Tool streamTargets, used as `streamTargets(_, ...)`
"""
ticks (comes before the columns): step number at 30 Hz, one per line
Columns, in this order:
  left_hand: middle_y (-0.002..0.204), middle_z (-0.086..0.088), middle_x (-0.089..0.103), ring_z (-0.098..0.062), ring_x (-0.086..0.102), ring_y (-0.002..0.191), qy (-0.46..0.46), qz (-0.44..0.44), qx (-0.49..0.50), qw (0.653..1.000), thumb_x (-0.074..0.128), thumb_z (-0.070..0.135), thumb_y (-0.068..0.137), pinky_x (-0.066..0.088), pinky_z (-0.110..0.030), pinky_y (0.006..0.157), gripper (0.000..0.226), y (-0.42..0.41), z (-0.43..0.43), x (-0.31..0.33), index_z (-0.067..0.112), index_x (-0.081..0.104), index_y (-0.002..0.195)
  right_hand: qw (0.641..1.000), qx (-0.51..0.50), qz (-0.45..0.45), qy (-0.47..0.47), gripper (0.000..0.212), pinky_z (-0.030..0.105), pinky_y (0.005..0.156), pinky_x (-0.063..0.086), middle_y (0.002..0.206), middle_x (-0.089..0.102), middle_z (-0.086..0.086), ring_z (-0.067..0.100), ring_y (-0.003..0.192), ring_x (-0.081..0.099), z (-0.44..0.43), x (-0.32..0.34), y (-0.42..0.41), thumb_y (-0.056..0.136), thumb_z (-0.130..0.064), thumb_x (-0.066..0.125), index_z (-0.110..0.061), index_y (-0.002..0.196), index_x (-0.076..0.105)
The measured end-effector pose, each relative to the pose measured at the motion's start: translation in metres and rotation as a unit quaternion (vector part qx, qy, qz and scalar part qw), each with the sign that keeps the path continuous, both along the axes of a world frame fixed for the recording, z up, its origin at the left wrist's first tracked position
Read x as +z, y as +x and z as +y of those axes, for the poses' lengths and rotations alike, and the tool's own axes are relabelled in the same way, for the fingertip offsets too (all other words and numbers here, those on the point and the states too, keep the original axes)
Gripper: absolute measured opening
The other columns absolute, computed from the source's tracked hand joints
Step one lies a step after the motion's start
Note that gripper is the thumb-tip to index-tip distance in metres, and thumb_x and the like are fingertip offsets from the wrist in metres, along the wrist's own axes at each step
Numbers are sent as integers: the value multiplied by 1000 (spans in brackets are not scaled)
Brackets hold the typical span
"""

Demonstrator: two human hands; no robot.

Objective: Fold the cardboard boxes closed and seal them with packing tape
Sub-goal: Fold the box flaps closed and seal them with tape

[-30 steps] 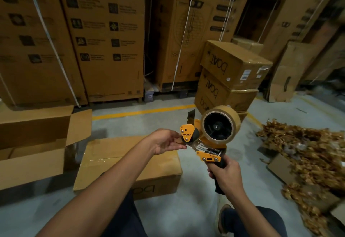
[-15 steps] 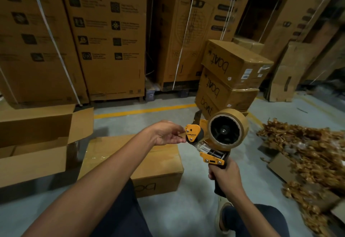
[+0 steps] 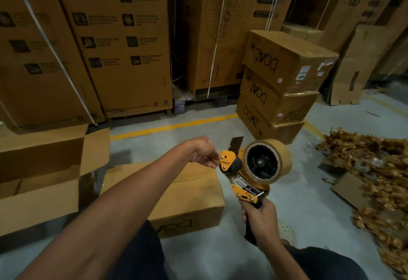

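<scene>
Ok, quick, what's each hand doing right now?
Left hand: closed, pinching the loose end from the brown packing tape roll, at the orange metal tape dispenser's front.
Right hand: closed, gripping the dispenser by its black handle.

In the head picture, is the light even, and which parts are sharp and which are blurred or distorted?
Head view: light dim and warm, darker toward the corners; the tape dispenser is sharp, its label readable; the heap of brown scraps at the right edge is smeared; the tall cartons behind lean outward, wide-angle distortion.
</scene>
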State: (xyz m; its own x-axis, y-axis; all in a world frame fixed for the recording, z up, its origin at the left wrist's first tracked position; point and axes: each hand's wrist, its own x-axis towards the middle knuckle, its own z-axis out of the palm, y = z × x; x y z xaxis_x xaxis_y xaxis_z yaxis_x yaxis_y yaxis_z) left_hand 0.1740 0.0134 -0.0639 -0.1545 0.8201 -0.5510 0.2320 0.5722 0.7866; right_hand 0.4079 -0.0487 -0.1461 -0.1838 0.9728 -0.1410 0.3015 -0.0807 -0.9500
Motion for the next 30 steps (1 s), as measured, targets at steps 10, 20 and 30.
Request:
streamTargets(10, 72, -16, 64, -12, 62, 43, -109, 62, -68, 990, 57, -2, 96, 48, -19, 41, 8, -23, 114, -96, -6, 63, 99, 993, -69, 12, -95, 22, 41, 55, 45, 52, 59, 12, 21, 46, 54, 64, -78, -33, 81, -19, 70, -7, 64, 61)
streamTargets(20, 81, -17, 69, -14, 62, 51, -130, 113, -113, 978, 68, 1, 89, 53, -25, 60, 17, -74, 224, -197, -8, 68, 104, 988, -75, -11, -131, 19, 36, 52, 38, 46, 50, 1, 20, 46, 47, 142, -163, -71, 73, -21, 60, -17, 56, 54)
streamTargets(30, 63, -18, 66, -19, 63, 50, -104, 166, -147, 970, 73, 8, 88, 57, -27, 54, 19, -114, 292, -271, -10, 68, 91, 981, -86, -40, -170, 34, 29, 52, 38, 49, 58, 3, 20, 51, 54, 184, -229, -89, 83, -38, 64, -15, 58, 63)
